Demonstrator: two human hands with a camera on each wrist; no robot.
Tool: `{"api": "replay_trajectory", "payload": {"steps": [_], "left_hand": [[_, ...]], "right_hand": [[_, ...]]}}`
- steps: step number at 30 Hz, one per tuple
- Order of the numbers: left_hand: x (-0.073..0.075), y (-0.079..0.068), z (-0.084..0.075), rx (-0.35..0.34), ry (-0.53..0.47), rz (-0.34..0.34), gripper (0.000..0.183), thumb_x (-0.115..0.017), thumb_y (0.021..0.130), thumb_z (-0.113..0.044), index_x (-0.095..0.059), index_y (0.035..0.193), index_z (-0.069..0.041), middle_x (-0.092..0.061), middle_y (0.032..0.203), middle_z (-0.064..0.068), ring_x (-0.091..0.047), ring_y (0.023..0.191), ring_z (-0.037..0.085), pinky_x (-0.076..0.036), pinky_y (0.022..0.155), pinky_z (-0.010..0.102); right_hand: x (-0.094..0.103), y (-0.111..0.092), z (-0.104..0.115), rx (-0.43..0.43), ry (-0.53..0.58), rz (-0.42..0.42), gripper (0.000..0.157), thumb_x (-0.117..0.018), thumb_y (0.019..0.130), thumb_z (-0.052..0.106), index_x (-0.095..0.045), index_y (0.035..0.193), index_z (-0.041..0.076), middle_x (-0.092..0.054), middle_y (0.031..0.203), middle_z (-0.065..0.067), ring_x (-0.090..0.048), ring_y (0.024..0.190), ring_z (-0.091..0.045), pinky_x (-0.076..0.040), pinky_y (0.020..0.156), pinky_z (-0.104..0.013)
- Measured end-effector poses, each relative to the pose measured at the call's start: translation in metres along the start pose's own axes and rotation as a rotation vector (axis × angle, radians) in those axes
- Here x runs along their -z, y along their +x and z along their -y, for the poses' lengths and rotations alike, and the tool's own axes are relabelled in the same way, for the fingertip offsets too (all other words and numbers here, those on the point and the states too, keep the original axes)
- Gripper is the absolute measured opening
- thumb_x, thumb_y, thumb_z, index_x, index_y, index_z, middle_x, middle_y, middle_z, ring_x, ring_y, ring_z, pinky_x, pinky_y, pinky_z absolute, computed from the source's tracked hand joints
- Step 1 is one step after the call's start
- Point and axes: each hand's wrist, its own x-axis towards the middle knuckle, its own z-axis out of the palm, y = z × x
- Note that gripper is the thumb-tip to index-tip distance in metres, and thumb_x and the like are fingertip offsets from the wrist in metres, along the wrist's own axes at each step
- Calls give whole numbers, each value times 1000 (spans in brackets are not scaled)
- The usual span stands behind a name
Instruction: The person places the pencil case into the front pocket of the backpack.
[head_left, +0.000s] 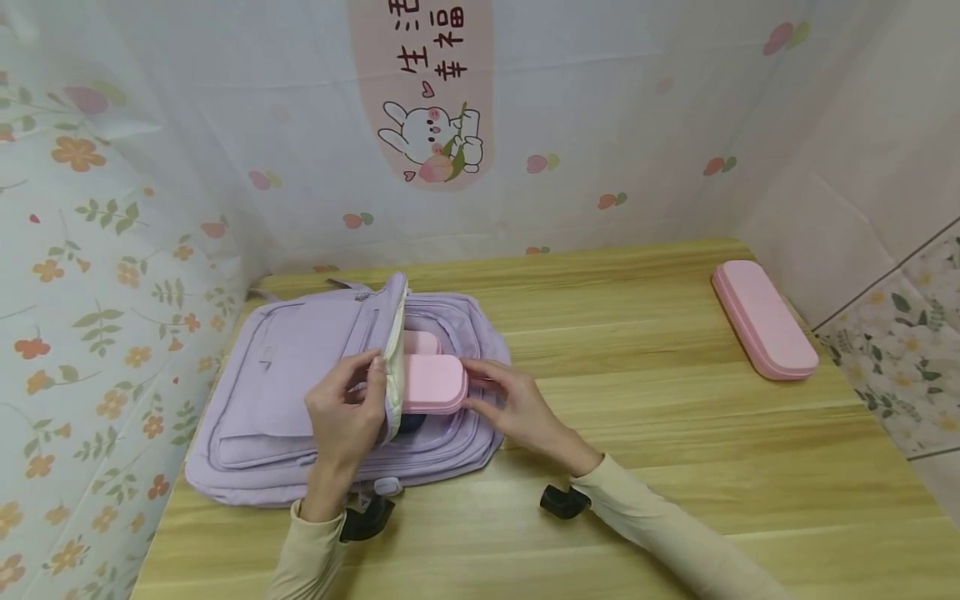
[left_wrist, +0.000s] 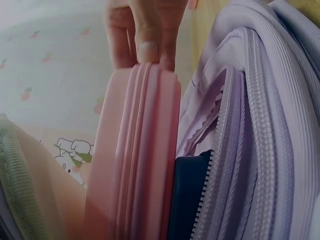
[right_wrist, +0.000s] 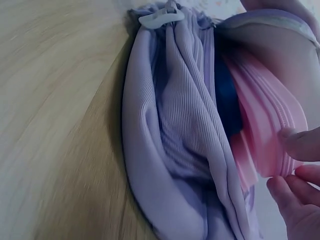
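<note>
A lavender backpack [head_left: 300,358] lies on the table with its front pocket unzipped. My left hand [head_left: 348,408] grips the edge of the pocket flap [head_left: 396,333] and holds it raised. With thumb and fingers, my right hand [head_left: 517,404] holds one end of a pink zippered case [head_left: 435,383]; the case's other end is inside the pocket. Beside it in the pocket sits a second pink item [head_left: 422,342], partly covered. A dark blue item [left_wrist: 187,195] stands next to the held case in the left wrist view, its lower part hidden.
Another pink zippered case [head_left: 767,321] lies at the table's right rear. A floral cloth [head_left: 82,333] hangs on the left, and a printed curtain [head_left: 600,125] hangs behind the wooden table [head_left: 615,325]. A white buckle [head_left: 387,486] lies at the backpack's near edge.
</note>
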Motion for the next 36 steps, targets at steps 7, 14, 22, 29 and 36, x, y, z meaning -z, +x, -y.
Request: {"api": "replay_trajectory", "payload": {"steps": [7, 14, 22, 29, 36], "left_hand": [[-1, -1, 0, -30, 10, 17, 14, -68, 87, 7, -76, 99, 6, -76, 83, 19, -70, 75, 5, -56, 62, 10], [-1, -1, -1, 19, -5, 16, 14, -67, 87, 7, -75, 98, 8, -75, 82, 23, -66, 80, -9, -55, 63, 6], [-2, -2, -1, 37, -24, 5, 14, -68, 86, 8, -75, 98, 8, -75, 84, 23, -66, 81, -10, -54, 62, 6], [-2, -3, 0, 67, -44, -3, 14, -69, 86, 10, -75, 99, 9, -74, 81, 23, -64, 76, -8, -47, 54, 3], [2, -6, 1, 106, -64, 22, 14, -68, 88, 9, -75, 101, 8, -75, 84, 23, -66, 80, -7, -50, 56, 4]], "right_hand": [[-18, 9, -1, -53, 51, -21, 52, -78, 80, -12, -60, 128, -12, -65, 128, -29, -69, 109, -40, -58, 96, -45], [-30, 17, -1, -90, 64, -41, 50, -80, 79, -9, -62, 126, -12, -67, 125, -29, -70, 109, -40, -59, 94, -46], [-35, 22, -2, -109, 70, -36, 49, -81, 79, -7, -64, 124, -11, -68, 123, -28, -71, 108, -39, -59, 94, -44], [-29, 20, -2, -101, 68, -8, 44, -78, 82, -8, -63, 124, -11, -68, 124, -27, -69, 110, -40, -58, 97, -41], [-12, 11, -4, -74, 14, -36, 32, -69, 90, -7, -65, 121, -11, -68, 119, -30, -68, 109, -44, -59, 95, -40]]}}
